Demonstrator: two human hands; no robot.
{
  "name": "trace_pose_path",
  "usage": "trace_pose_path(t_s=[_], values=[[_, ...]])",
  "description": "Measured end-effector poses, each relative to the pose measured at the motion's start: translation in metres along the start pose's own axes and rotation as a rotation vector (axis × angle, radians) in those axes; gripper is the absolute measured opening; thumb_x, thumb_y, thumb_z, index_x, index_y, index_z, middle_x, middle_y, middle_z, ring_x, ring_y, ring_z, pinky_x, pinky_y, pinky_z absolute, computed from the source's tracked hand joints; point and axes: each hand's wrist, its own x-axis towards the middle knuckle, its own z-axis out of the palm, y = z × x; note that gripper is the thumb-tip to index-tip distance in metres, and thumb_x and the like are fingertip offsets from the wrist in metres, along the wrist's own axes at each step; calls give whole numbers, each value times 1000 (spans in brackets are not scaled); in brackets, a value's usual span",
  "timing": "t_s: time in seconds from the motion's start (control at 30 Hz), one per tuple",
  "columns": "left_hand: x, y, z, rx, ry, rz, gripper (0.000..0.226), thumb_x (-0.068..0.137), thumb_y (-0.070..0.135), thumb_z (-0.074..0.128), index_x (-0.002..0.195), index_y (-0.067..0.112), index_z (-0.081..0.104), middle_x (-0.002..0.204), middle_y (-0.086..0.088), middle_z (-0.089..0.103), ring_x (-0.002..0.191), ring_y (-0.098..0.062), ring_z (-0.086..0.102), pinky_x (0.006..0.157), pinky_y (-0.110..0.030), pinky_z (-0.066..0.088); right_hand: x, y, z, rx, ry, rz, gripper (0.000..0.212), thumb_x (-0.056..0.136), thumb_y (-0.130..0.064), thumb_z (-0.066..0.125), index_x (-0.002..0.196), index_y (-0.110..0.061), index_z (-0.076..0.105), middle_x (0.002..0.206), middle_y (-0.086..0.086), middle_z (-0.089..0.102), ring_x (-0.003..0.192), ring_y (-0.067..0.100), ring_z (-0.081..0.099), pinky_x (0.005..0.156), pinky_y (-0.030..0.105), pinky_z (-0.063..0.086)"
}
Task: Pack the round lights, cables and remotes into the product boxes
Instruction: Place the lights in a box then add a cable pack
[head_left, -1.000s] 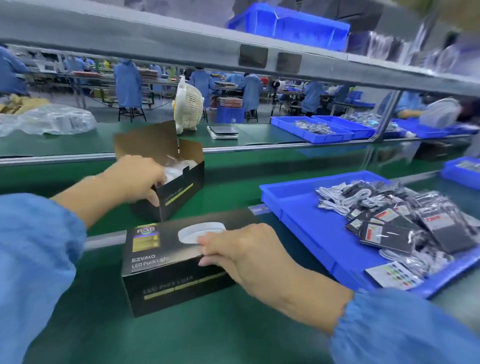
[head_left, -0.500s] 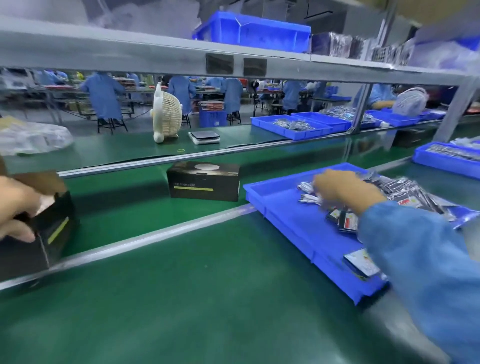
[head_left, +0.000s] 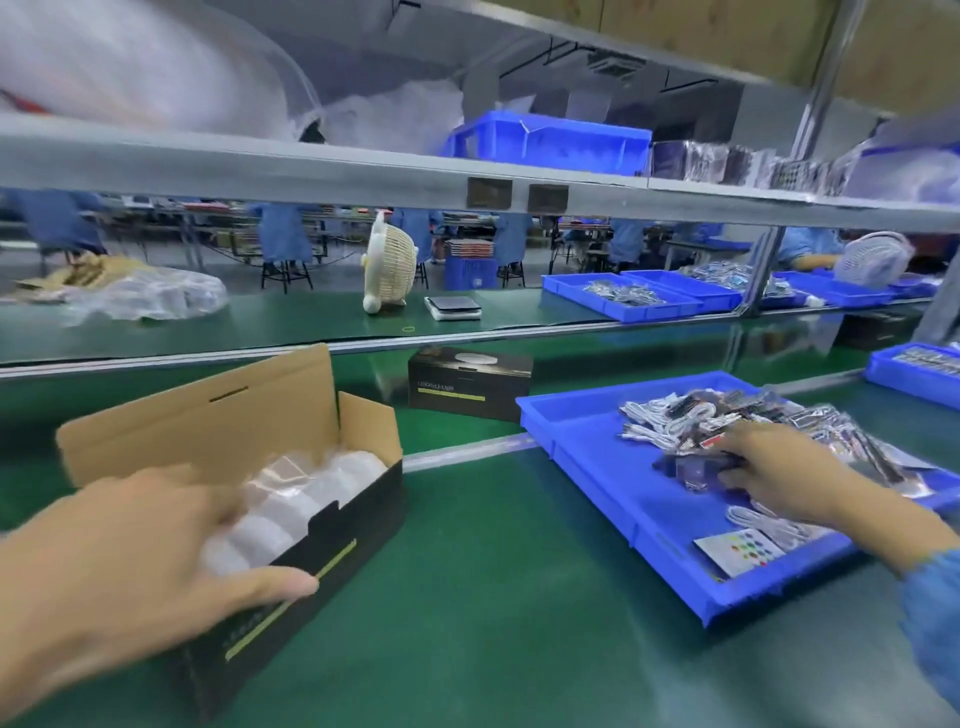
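An open black product box (head_left: 332, 540) with a raised brown lid lies on the green belt at the left. Several round lights in clear wrap (head_left: 311, 488) fill it. My left hand (head_left: 140, 566) grips the box's near end, thumb along the front wall. To the right a blue tray (head_left: 613, 483) holds white cables (head_left: 654, 421) and bagged remotes. My right hand (head_left: 774, 473) is in the tray and pinches a dark bagged remote (head_left: 696, 465). A closed product box (head_left: 467, 382) stands on the far belt.
A colour card (head_left: 737, 551) and a coiled cable (head_left: 763, 525) lie at the tray's near end. A cream desk fan (head_left: 387, 270) and a small scale (head_left: 452, 306) stand on the far counter, with more blue trays (head_left: 639, 299) to the right. Another tray (head_left: 914, 371) sits at the right edge.
The closed box left my right hand and now sits on the far belt. My left hand pulled the open box nearer. My right hand reached into the tray and took a bagged remote.
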Motion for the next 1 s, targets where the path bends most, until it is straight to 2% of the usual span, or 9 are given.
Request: trace_pose_path(t_s=[0.07, 0.17, 0.3, 0.43, 0.63, 0.73, 0.8, 0.87, 1.0], values=[[5, 23, -9, 93, -33, 25, 98, 35, 110, 25, 112, 53, 48, 79, 19, 56, 78, -10, 60, 66, -28, 46, -4, -38, -28, 281, 306, -147, 38, 86, -12, 72, 74, -39, 49, 77, -14, 54, 77, 5, 57, 67, 16, 38], [8, 54, -18, 280, -155, 31, 66, 72, 77, 56, 124, 39, 40, 103, 11, 60, 98, -21, 63, 66, -32, 37, -6, -127, -62, 641, 463, -495, 24, 83, -8, 75, 101, -22, 67, 88, -21, 63, 80, -4, 59, 75, 6, 43], [8, 71, -22, 354, -228, 82, 52, 89, 22, 61, 134, 32, 37, 127, 2, 56, 113, -26, 60, 72, -32, 35, 23, -238, -81, 510, 346, -815, 25, 86, -8, 66, 111, -14, 66, 98, -6, 63, 92, 11, 56, 82, 28, 46], [-6, 86, -4, 310, -200, 169, 63, 91, 1, 47, 146, 20, 24, 130, -14, 49, 115, -31, 56, 77, -40, 45, 51, -316, -72, 140, 141, -935, 26, 89, -10, 55, 114, -16, 64, 113, 2, 59, 105, 23, 53, 86, 41, 45], [-28, 83, 6, 244, -179, 113, 47, 101, 24, 37, 146, 30, 21, 135, -18, 38, 124, -33, 43, 96, -50, 39, 38, -327, -40, 299, -157, -986, 13, 97, -12, 51, 104, -9, 62, 103, 9, 67, 95, 27, 57, 86, 39, 45], [-30, 72, -8, 199, -16, 29, 67, 87, 63, 52, 136, 24, 25, 140, -8, 24, 125, -29, 37, 91, -42, 39, 47, -294, -57, 519, 21, -943, 20, 96, -10, 54, 111, -9, 67, 107, 6, 62, 100, 19, 56, 90, 29, 43], [-30, 70, -21, 151, 145, -42, 71, 78, 78, 37, 125, 25, 43, 130, -9, 37, 111, -30, 47, 84, -39, 46, 58, -274, -65, 376, 161, -856, 23, 94, -16, 58, 115, -20, 67, 109, 0, 61, 103, 19, 55, 88, 33, 43], [-28, 71, -14, 220, 135, -38, 75, 81, 82, 22, 128, 25, 35, 121, -6, 45, 109, -26, 46, 90, -37, 42, 63, -269, -61, 74, 179, -750, 30, 93, -21, 57, 121, -30, 58, 111, -4, 63, 104, 23, 57, 80, 34, 44], [-18, 82, 1, 272, 45, -60, 77, 81, 85, 33, 136, 31, 28, 120, 0, 54, 106, -21, 58, 80, -32, 42, 55, -288, -35, -281, 368, -724, 27, 92, -15, 45, 110, -22, 63, 111, 6, 54, 103, 30, 53, 78, 37, 33]])
